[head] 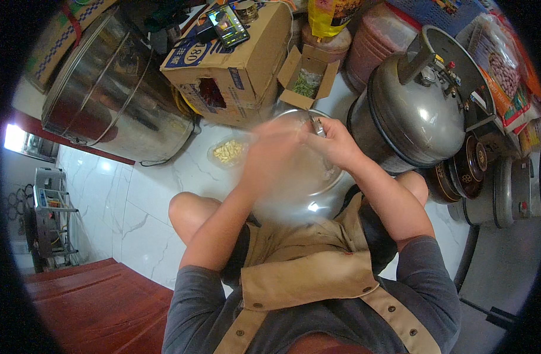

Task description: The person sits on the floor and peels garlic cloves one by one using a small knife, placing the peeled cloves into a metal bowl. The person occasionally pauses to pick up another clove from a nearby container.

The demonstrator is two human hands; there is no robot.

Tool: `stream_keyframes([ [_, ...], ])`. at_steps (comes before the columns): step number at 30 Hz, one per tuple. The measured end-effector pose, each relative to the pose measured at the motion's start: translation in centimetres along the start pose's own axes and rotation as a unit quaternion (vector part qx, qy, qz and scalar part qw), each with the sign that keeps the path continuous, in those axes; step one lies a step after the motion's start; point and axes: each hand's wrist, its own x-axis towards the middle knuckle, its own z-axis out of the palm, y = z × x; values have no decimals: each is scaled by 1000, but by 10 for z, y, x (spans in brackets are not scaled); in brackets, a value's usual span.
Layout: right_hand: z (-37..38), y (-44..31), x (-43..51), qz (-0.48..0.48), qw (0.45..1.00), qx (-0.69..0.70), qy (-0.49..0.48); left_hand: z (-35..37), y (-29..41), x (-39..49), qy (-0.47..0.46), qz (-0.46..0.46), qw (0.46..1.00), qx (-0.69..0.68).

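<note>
A shiny metal basin [321, 201] stands between my knees, with both hands above it. My right hand [334, 139] grips a small metal tool with a dark tip [315, 125], possibly a knife or peeler; its exact kind is hard to make out. Strong motion blur covers my left hand [272, 144], which is close to the fingers of the right one. Whether the left fingers hold anything cannot be seen. Left of the basin, a small clear bowl [210, 155] on the floor holds pale yellow pieces that look like peeled garlic cloves [228, 151]. The basin's contents are blurred.
Beyond the basin sits an open small carton [292, 98] with green stems [305, 84]. A phone [228, 26] lies on a large cardboard box [253, 57]. Large metal vessels stand left [120, 88] and right [412, 110]. A reddish wooden surface [102, 305] is at lower left.
</note>
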Motion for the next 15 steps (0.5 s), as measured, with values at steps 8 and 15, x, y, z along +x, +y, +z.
stream_keyframes([
  [8, 0, -2, -2, -58, 995, -83, 9, -5, -8, 2, -19, 6, 998, -64],
  [15, 1, 0, -3, -45, 998, -47, 18, 6, -20, -1, 31, 6, 991, -134],
])
